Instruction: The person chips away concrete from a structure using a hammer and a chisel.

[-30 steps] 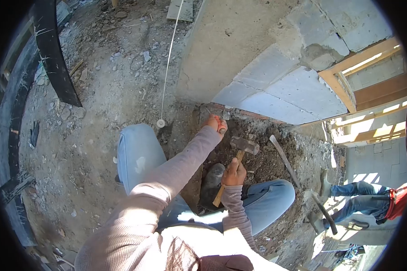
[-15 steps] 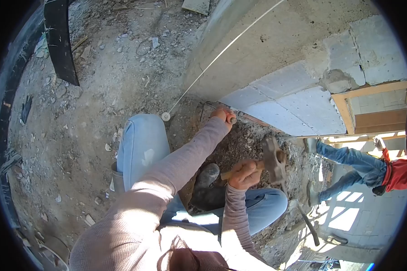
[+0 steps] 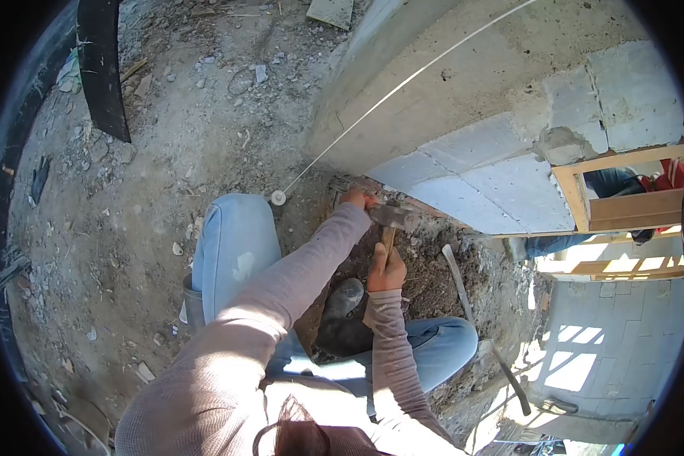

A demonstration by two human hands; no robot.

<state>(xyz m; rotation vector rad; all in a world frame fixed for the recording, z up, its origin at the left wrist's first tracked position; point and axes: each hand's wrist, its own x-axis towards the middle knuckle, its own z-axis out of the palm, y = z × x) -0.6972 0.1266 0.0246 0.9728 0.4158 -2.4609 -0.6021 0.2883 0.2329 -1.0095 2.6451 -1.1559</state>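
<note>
Low against the foot of the wall, my left hand point(image 3: 354, 199) is closed around a chisel, mostly hidden by my fingers and the hammer head. My right hand point(image 3: 387, 272) grips the wooden handle of a hammer point(image 3: 391, 218). Its heavy metal head is right beside my left fist, at the chisel's end; whether they touch I cannot make out. Beneath both hands lies dark, broken soil point(image 3: 422, 270) with rubble. My boot point(image 3: 346, 300) rests on this soil between my bent knees.
A white string point(image 3: 410, 80) runs along the wall point(image 3: 463, 83) to a white disc point(image 3: 278, 197). A long metal bar point(image 3: 457, 285) lies right of my hands. A person in red point(image 3: 670, 176) is partly hidden behind a wooden frame point(image 3: 571, 196). A black strip point(image 3: 102, 72) lies upper left.
My right hand has swung the hammer up and left, from beside my knee to my left fist. My left hand has shifted slightly left. The other person has moved behind the wooden frame.
</note>
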